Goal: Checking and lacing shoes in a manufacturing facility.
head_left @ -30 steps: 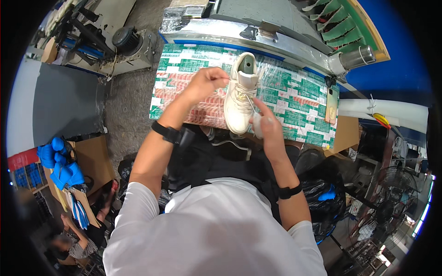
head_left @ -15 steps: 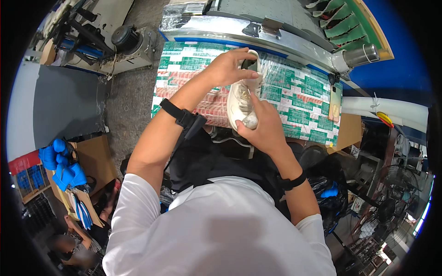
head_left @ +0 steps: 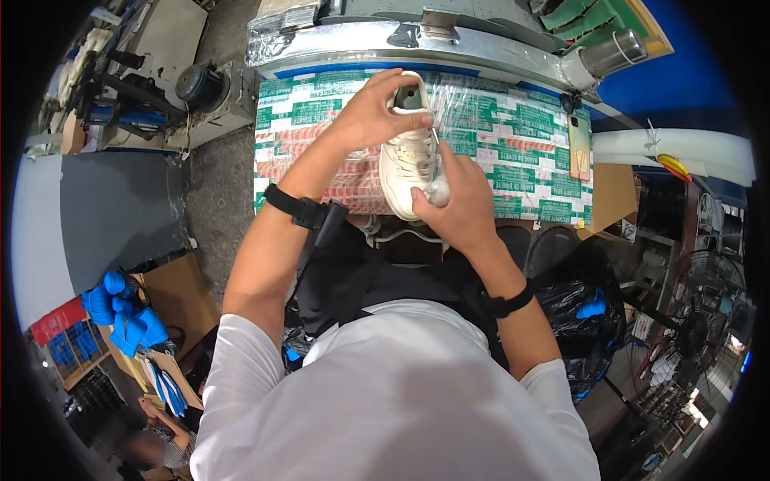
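An off-white lace-up sneaker (head_left: 400,175) stands over the front part of the taped worktop, toe toward me, its dark insole showing at the heel opening. My left hand (head_left: 375,112) is closed on the shoe's collar, thumb across the tongue and fingers around the far left side. At the shoe's right side is my right hand (head_left: 461,196), closed around a crumpled whitish wad (head_left: 439,191) that presses near the toe. A thin pale strip shows by the index fingertip beside the laces; what it is I cannot make out.
Green, white and red printed tape covers the worktop (head_left: 513,172). A phone (head_left: 578,148) lies at its right end. Behind runs a metal machine edge (head_left: 337,46) with a steel cylinder (head_left: 613,60). A fan (head_left: 694,333) stands right; blue bundles (head_left: 120,309) and another person (head_left: 156,441) are left.
The view has shifted slightly. My left thumb sits on the tongue, and the shoe is turned a little, so more of its laces and insole show. Both hands stay on the shoe.
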Demonstrator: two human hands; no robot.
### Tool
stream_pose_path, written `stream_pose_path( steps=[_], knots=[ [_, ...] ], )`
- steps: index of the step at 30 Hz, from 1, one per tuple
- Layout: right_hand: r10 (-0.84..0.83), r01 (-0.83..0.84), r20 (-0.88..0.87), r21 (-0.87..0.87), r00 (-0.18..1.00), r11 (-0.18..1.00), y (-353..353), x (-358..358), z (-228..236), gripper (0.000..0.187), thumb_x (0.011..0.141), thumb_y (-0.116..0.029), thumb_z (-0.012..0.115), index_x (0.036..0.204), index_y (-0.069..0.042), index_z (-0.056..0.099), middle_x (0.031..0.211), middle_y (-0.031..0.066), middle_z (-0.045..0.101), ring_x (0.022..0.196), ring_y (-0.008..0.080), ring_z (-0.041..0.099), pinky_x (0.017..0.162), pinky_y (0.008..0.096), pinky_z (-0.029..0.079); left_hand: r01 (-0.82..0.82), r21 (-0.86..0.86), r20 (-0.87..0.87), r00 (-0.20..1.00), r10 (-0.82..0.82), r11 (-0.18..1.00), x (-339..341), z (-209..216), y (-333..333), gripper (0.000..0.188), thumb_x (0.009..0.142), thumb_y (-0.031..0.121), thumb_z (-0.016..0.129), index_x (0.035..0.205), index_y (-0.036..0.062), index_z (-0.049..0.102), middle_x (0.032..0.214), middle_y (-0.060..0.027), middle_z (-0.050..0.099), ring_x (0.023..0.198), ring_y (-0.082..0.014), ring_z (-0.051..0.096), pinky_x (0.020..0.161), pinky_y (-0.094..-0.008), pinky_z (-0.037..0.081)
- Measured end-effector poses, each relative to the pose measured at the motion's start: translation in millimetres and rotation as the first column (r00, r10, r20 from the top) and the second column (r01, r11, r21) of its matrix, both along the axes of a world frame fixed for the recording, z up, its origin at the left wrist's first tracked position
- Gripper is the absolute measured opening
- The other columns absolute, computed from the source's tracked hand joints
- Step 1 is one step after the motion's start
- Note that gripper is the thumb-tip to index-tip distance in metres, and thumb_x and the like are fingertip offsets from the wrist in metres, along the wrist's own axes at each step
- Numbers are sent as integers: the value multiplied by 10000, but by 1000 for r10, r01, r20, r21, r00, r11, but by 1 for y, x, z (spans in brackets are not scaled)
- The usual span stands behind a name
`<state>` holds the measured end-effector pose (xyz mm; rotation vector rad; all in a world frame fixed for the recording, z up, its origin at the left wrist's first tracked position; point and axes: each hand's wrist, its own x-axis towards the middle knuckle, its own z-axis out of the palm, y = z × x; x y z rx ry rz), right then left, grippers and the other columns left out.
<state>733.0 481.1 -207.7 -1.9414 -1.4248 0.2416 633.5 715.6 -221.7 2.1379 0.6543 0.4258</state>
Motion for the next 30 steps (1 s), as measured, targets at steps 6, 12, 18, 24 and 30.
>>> stream_pose_path(
  steps=[6,12,18,24,30],
  knots=[
    [166,-162,143,-40,976,986,-17,19,3,929,759,-362,929,1505,81,597,1074,203,670,994,399,673,904,510,544,-66,-11,52,996,66,998,-4,-13,-11,760,880,430,969,1531,150,695,1695,-223,522,1596,-389,484,1298,-484,423],
    [180,-193,-89,-157,980,969,-74,14,45,914,776,-320,921,1519,94,585,1138,236,684,1047,424,678,933,509,550,-42,35,97,995,38,998,4,-16,-9,723,884,412,971,1512,158,716,1690,-213,527,1582,-379,500,1287,-476,432],
    [70,-71,-74,1,995,998,-12,17,5,853,790,-357,912,1454,97,628,1106,235,697,1036,427,693,944,509,563,-64,-41,110,992,68,997,11,-12,-12,709,890,379,976,1515,165,719,1687,-226,527,1593,-370,487,1293,-477,421],
    [98,-99,-14,-133,995,986,-23,12,21,882,809,-318,902,1516,102,582,1120,246,683,1031,441,667,953,511,547,-78,-40,95,992,82,996,4,-9,-4,698,879,368,985,1498,165,734,1685,-229,535,1602,-371,479,1298,-479,415],
    [95,-94,52,-20,994,995,-30,-10,29,906,772,-307,921,1519,81,587,1111,217,678,968,409,662,911,512,540,-85,-58,132,987,92,995,8,-9,-6,677,861,351,998,1462,155,757,1635,-222,577,1545,-352,539,1274,-461,442]
  ],
)
